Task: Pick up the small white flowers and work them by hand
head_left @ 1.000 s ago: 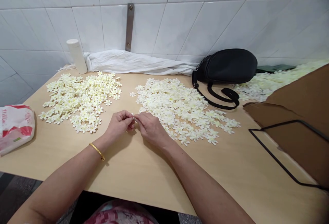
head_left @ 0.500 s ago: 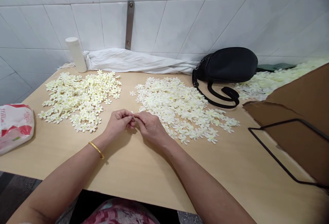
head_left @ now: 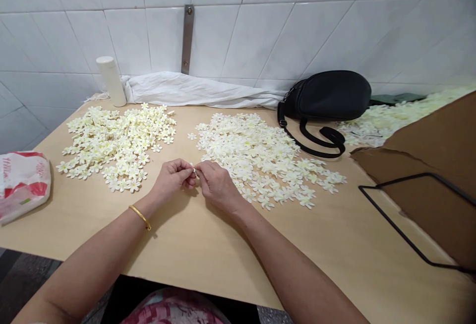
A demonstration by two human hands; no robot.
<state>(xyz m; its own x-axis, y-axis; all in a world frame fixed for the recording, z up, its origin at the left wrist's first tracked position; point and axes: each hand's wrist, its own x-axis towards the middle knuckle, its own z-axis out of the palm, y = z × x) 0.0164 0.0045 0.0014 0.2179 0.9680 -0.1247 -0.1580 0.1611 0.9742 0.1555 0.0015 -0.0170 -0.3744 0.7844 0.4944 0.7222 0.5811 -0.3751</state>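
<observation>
My left hand (head_left: 174, 175), with a gold bangle at its wrist, and my right hand (head_left: 216, 182) meet fingertip to fingertip above the table. Both are closed in a pinch around a small white piece (head_left: 194, 169), mostly hidden by the fingers; it may be a flower. To the left lies a heap of pale yellow-white flowers (head_left: 119, 140). A wider heap of white flowers (head_left: 249, 150) spreads behind and to the right of my right hand. One loose flower (head_left: 192, 136) rests between the heaps.
A white bottle (head_left: 112, 81) and a rolled white cloth (head_left: 197, 90) stand and lie along the wall. A black bag (head_left: 334, 96) with its strap is at the back right. Cardboard (head_left: 435, 160) and a black metal frame (head_left: 399, 235) are at right, a red-and-white packet (head_left: 24, 182) at left.
The fingertips have parted slightly, and more of the small white piece shows between them. The hands stay in nearly the same place.
</observation>
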